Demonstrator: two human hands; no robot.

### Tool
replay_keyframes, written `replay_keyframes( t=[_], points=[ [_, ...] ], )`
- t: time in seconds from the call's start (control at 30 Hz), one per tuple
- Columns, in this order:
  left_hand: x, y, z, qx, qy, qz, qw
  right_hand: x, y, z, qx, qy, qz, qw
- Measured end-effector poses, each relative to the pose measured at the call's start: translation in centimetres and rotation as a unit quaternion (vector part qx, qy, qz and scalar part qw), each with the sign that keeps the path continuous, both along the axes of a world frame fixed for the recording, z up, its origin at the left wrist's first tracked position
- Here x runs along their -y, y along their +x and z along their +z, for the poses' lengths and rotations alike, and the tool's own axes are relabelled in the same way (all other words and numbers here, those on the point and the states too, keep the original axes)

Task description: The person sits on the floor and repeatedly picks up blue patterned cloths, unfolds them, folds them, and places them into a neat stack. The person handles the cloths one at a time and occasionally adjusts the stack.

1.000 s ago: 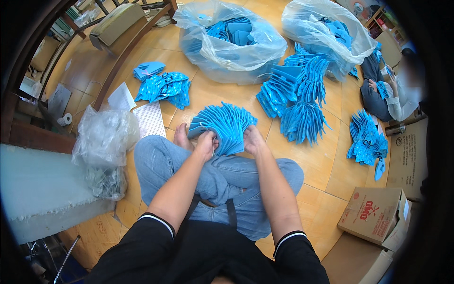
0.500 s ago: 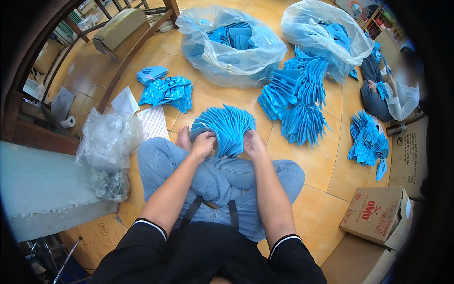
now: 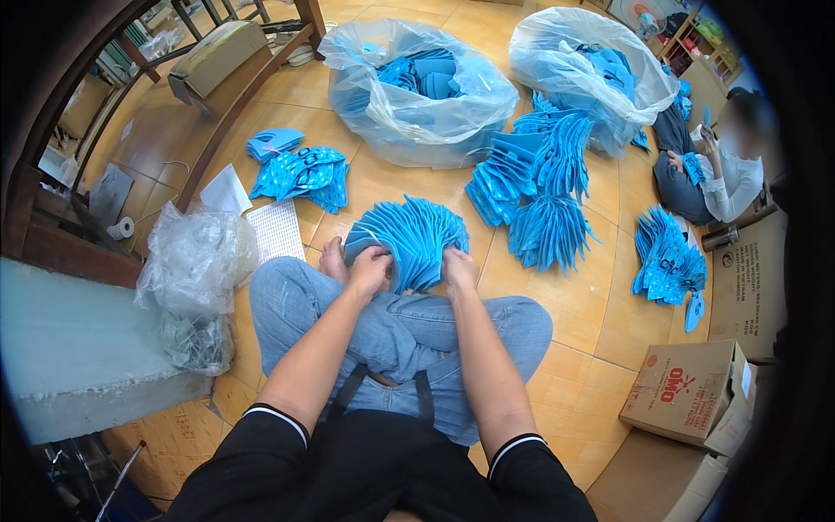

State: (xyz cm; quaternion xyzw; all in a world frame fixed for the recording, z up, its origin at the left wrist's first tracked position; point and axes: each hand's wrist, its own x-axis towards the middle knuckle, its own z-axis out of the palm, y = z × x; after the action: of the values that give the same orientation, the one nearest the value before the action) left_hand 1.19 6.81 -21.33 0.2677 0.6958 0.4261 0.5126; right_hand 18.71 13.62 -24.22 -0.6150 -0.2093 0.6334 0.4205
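Note:
A fanned stack of thin blue flat pieces (image 3: 409, 239) rests in front of my crossed legs; the kind of piece is not plain. My left hand (image 3: 371, 270) grips its left end, with thumb and fingers bent against the outer pieces. At the other end my right hand (image 3: 458, 268) is closed on the stack's edge, its fingertips partly hidden by the pieces. Beyond to the right lies a larger heap of similar blue pieces (image 3: 548, 178). A smaller patterned blue bundle (image 3: 304, 177) lies past my left hand.
Two clear plastic bags (image 3: 470, 143) (image 3: 648, 104) of blue pieces stand at the back. Crumpled plastic (image 3: 196, 252) and a printed sheet (image 3: 277, 228) lie left. On the right are another blue bundle (image 3: 668, 261), cardboard boxes (image 3: 687, 383) and a seated person (image 3: 726, 178) holding a blue piece.
Both hands stay on the fanned stack, which has spread and turned slightly. My right hand has shifted a little inward along its edge. The whole view has moved slightly.

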Motion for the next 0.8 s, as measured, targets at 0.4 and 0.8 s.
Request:
replay_keyframes(
  t=[0.4,0.8],
  points=[
    [-0.2,-0.4,-1.3,-0.005,0.014,0.020,1.000,1.5,-0.1,5.4,0.461,0.207,0.132,0.853],
    [-0.1,-0.1,-0.6,-0.037,0.002,0.032,0.999,0.6,1.6,3.5,0.421,0.121,0.294,0.850]
  ],
)
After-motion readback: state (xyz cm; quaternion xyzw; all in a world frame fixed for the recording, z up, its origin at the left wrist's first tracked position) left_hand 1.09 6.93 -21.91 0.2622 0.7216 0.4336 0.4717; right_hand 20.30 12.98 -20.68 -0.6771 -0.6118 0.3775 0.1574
